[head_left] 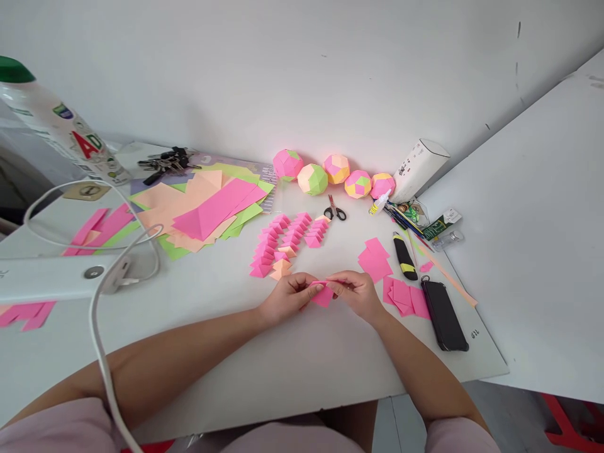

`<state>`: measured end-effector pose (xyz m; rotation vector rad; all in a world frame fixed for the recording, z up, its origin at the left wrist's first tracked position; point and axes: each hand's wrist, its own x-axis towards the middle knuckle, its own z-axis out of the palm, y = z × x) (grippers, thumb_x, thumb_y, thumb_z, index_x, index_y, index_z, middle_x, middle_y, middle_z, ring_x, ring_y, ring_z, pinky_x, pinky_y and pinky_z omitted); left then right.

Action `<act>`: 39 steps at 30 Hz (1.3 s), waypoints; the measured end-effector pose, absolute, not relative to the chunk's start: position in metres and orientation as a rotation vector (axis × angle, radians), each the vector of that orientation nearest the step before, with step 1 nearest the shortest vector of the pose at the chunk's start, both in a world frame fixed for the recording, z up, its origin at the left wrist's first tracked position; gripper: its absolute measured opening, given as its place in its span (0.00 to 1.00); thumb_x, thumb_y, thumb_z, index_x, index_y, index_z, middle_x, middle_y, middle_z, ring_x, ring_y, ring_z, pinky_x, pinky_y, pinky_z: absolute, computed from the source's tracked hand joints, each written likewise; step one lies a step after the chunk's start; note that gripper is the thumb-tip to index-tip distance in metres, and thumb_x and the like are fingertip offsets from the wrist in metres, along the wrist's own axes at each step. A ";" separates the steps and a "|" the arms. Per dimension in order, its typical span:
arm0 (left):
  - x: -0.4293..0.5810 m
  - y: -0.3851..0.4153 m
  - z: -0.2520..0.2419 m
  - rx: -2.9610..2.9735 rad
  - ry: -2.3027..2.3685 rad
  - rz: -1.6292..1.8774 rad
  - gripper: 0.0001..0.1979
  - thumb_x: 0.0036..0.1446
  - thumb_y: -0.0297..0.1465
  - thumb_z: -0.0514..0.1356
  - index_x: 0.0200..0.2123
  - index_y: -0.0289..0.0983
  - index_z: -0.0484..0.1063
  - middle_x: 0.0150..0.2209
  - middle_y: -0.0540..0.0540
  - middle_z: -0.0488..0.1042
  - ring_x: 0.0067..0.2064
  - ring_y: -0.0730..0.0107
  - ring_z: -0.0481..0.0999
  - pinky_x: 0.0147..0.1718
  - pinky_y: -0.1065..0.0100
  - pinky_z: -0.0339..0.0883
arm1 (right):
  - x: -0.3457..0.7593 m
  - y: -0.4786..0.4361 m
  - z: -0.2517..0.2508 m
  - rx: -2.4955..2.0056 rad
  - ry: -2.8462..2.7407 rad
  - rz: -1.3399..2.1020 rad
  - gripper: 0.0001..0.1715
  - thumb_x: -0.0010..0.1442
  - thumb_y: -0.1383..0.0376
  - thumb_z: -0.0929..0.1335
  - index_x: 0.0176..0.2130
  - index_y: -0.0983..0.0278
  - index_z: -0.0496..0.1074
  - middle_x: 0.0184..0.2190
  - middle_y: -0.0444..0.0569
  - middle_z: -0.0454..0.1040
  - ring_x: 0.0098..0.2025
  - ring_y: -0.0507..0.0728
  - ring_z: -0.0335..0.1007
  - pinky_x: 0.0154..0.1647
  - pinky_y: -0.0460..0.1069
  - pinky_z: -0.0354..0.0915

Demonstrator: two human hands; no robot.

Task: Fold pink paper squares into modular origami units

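"Glossy white cable point(99, 340) droops closest to us, crossing in front of the left arm. What are the fingers doing?"

"Pinching, on both sides: the left hand point(287, 299) grips one edge of a small bright-pink paper piece point(323, 297), and the right hand point(362, 297) nips its other side near the top. The remaining fingers curl inward."

"Where is that paper?"

"Between both hands, over the smooth white tabletop point(292, 371); whether it touches down, I can't tell. Just beyond lie rows of folded pink and peach paper units point(267, 245)."

"And to the right?"

"Flat pink paper squares point(376, 261), a black-and-yellow utility knife point(404, 255) and a black rectangular phone point(443, 314)."
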<state>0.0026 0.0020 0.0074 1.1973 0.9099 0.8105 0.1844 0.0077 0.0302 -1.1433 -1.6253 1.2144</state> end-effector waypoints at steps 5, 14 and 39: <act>0.003 0.002 0.008 1.183 0.898 0.850 0.17 0.53 0.43 0.58 0.29 0.33 0.70 0.17 0.53 0.64 0.17 0.82 0.57 0.15 0.76 0.51 | 0.185 0.009 0.029 -1.175 -1.612 1.249 0.09 0.52 0.60 0.70 0.33 0.62 0.77 0.25 0.46 0.76 0.23 0.52 0.70 0.25 0.48 0.71; 0.003 0.001 0.009 1.184 0.831 0.872 0.15 0.54 0.41 0.57 0.29 0.34 0.71 0.25 0.47 0.75 0.21 0.77 0.64 0.18 0.74 0.55 | 0.185 0.008 0.029 -1.165 -1.549 1.353 0.08 0.51 0.62 0.71 0.31 0.64 0.77 0.25 0.46 0.76 0.23 0.51 0.70 0.25 0.47 0.71; 0.005 0.001 0.011 1.170 0.809 0.952 0.09 0.53 0.34 0.59 0.26 0.35 0.66 0.25 0.50 0.69 0.27 0.74 0.70 0.26 0.71 0.64 | 0.181 0.006 0.028 -1.204 -1.595 1.390 0.09 0.52 0.61 0.70 0.30 0.65 0.76 0.24 0.46 0.75 0.23 0.51 0.70 0.25 0.46 0.70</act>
